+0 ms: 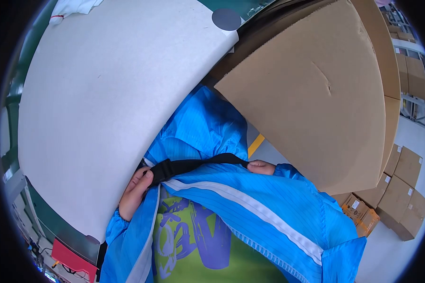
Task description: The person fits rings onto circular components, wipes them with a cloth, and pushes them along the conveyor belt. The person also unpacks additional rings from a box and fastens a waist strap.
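A black strap (198,164) with a buckle (163,170) runs across the front of my blue jacket (208,127) at waist height. My left hand (136,188) is closed on the buckle end, its thumb against the black plastic. At the strap's other end, my right hand (261,167) pinches the webbing. Between the two hands the strap bows slightly upward. The jacket hangs unzipped over a green shirt (193,236) with a purple print.
A white-topped table (94,94) lies close on my left. On the right stands a large cardboard box (311,89), its flap reaching near my right arm. Several cartons (396,188) are stacked on the floor farther right. A red bin-like object (73,259) is at lower left.
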`<state>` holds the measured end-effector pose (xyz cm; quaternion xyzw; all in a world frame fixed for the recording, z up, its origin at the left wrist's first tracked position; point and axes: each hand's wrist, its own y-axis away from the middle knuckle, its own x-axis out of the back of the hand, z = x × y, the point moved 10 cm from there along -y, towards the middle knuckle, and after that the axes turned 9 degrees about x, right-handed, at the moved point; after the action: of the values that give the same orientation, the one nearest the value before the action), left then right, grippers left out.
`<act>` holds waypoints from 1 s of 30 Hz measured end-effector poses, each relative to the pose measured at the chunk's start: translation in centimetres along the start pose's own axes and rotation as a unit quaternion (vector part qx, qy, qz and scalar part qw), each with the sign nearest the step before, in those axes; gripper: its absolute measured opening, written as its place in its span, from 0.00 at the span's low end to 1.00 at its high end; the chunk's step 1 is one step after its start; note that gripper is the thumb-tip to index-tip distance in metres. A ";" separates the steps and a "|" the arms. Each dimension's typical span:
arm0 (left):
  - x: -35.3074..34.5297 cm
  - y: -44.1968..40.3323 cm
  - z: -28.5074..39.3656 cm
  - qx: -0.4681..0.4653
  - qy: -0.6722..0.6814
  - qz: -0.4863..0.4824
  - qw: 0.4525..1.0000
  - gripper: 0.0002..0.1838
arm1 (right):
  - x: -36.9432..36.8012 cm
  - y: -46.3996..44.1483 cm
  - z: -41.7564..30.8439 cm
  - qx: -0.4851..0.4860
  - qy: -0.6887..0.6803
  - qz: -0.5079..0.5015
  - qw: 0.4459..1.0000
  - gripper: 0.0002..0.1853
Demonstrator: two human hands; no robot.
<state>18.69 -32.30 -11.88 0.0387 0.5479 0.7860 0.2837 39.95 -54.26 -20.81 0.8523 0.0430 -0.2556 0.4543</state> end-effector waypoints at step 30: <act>-0.1 0.8 2.1 -0.181 0.111 -0.012 0.977 0.15 | -18.2 -6.9 -22.2 0.384 0.422 -0.063 0.819 0.19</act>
<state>19.22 -30.78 -10.27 -0.1073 0.4250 0.8681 0.2329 30.91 -29.64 -7.20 0.9775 0.1826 0.1052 0.0108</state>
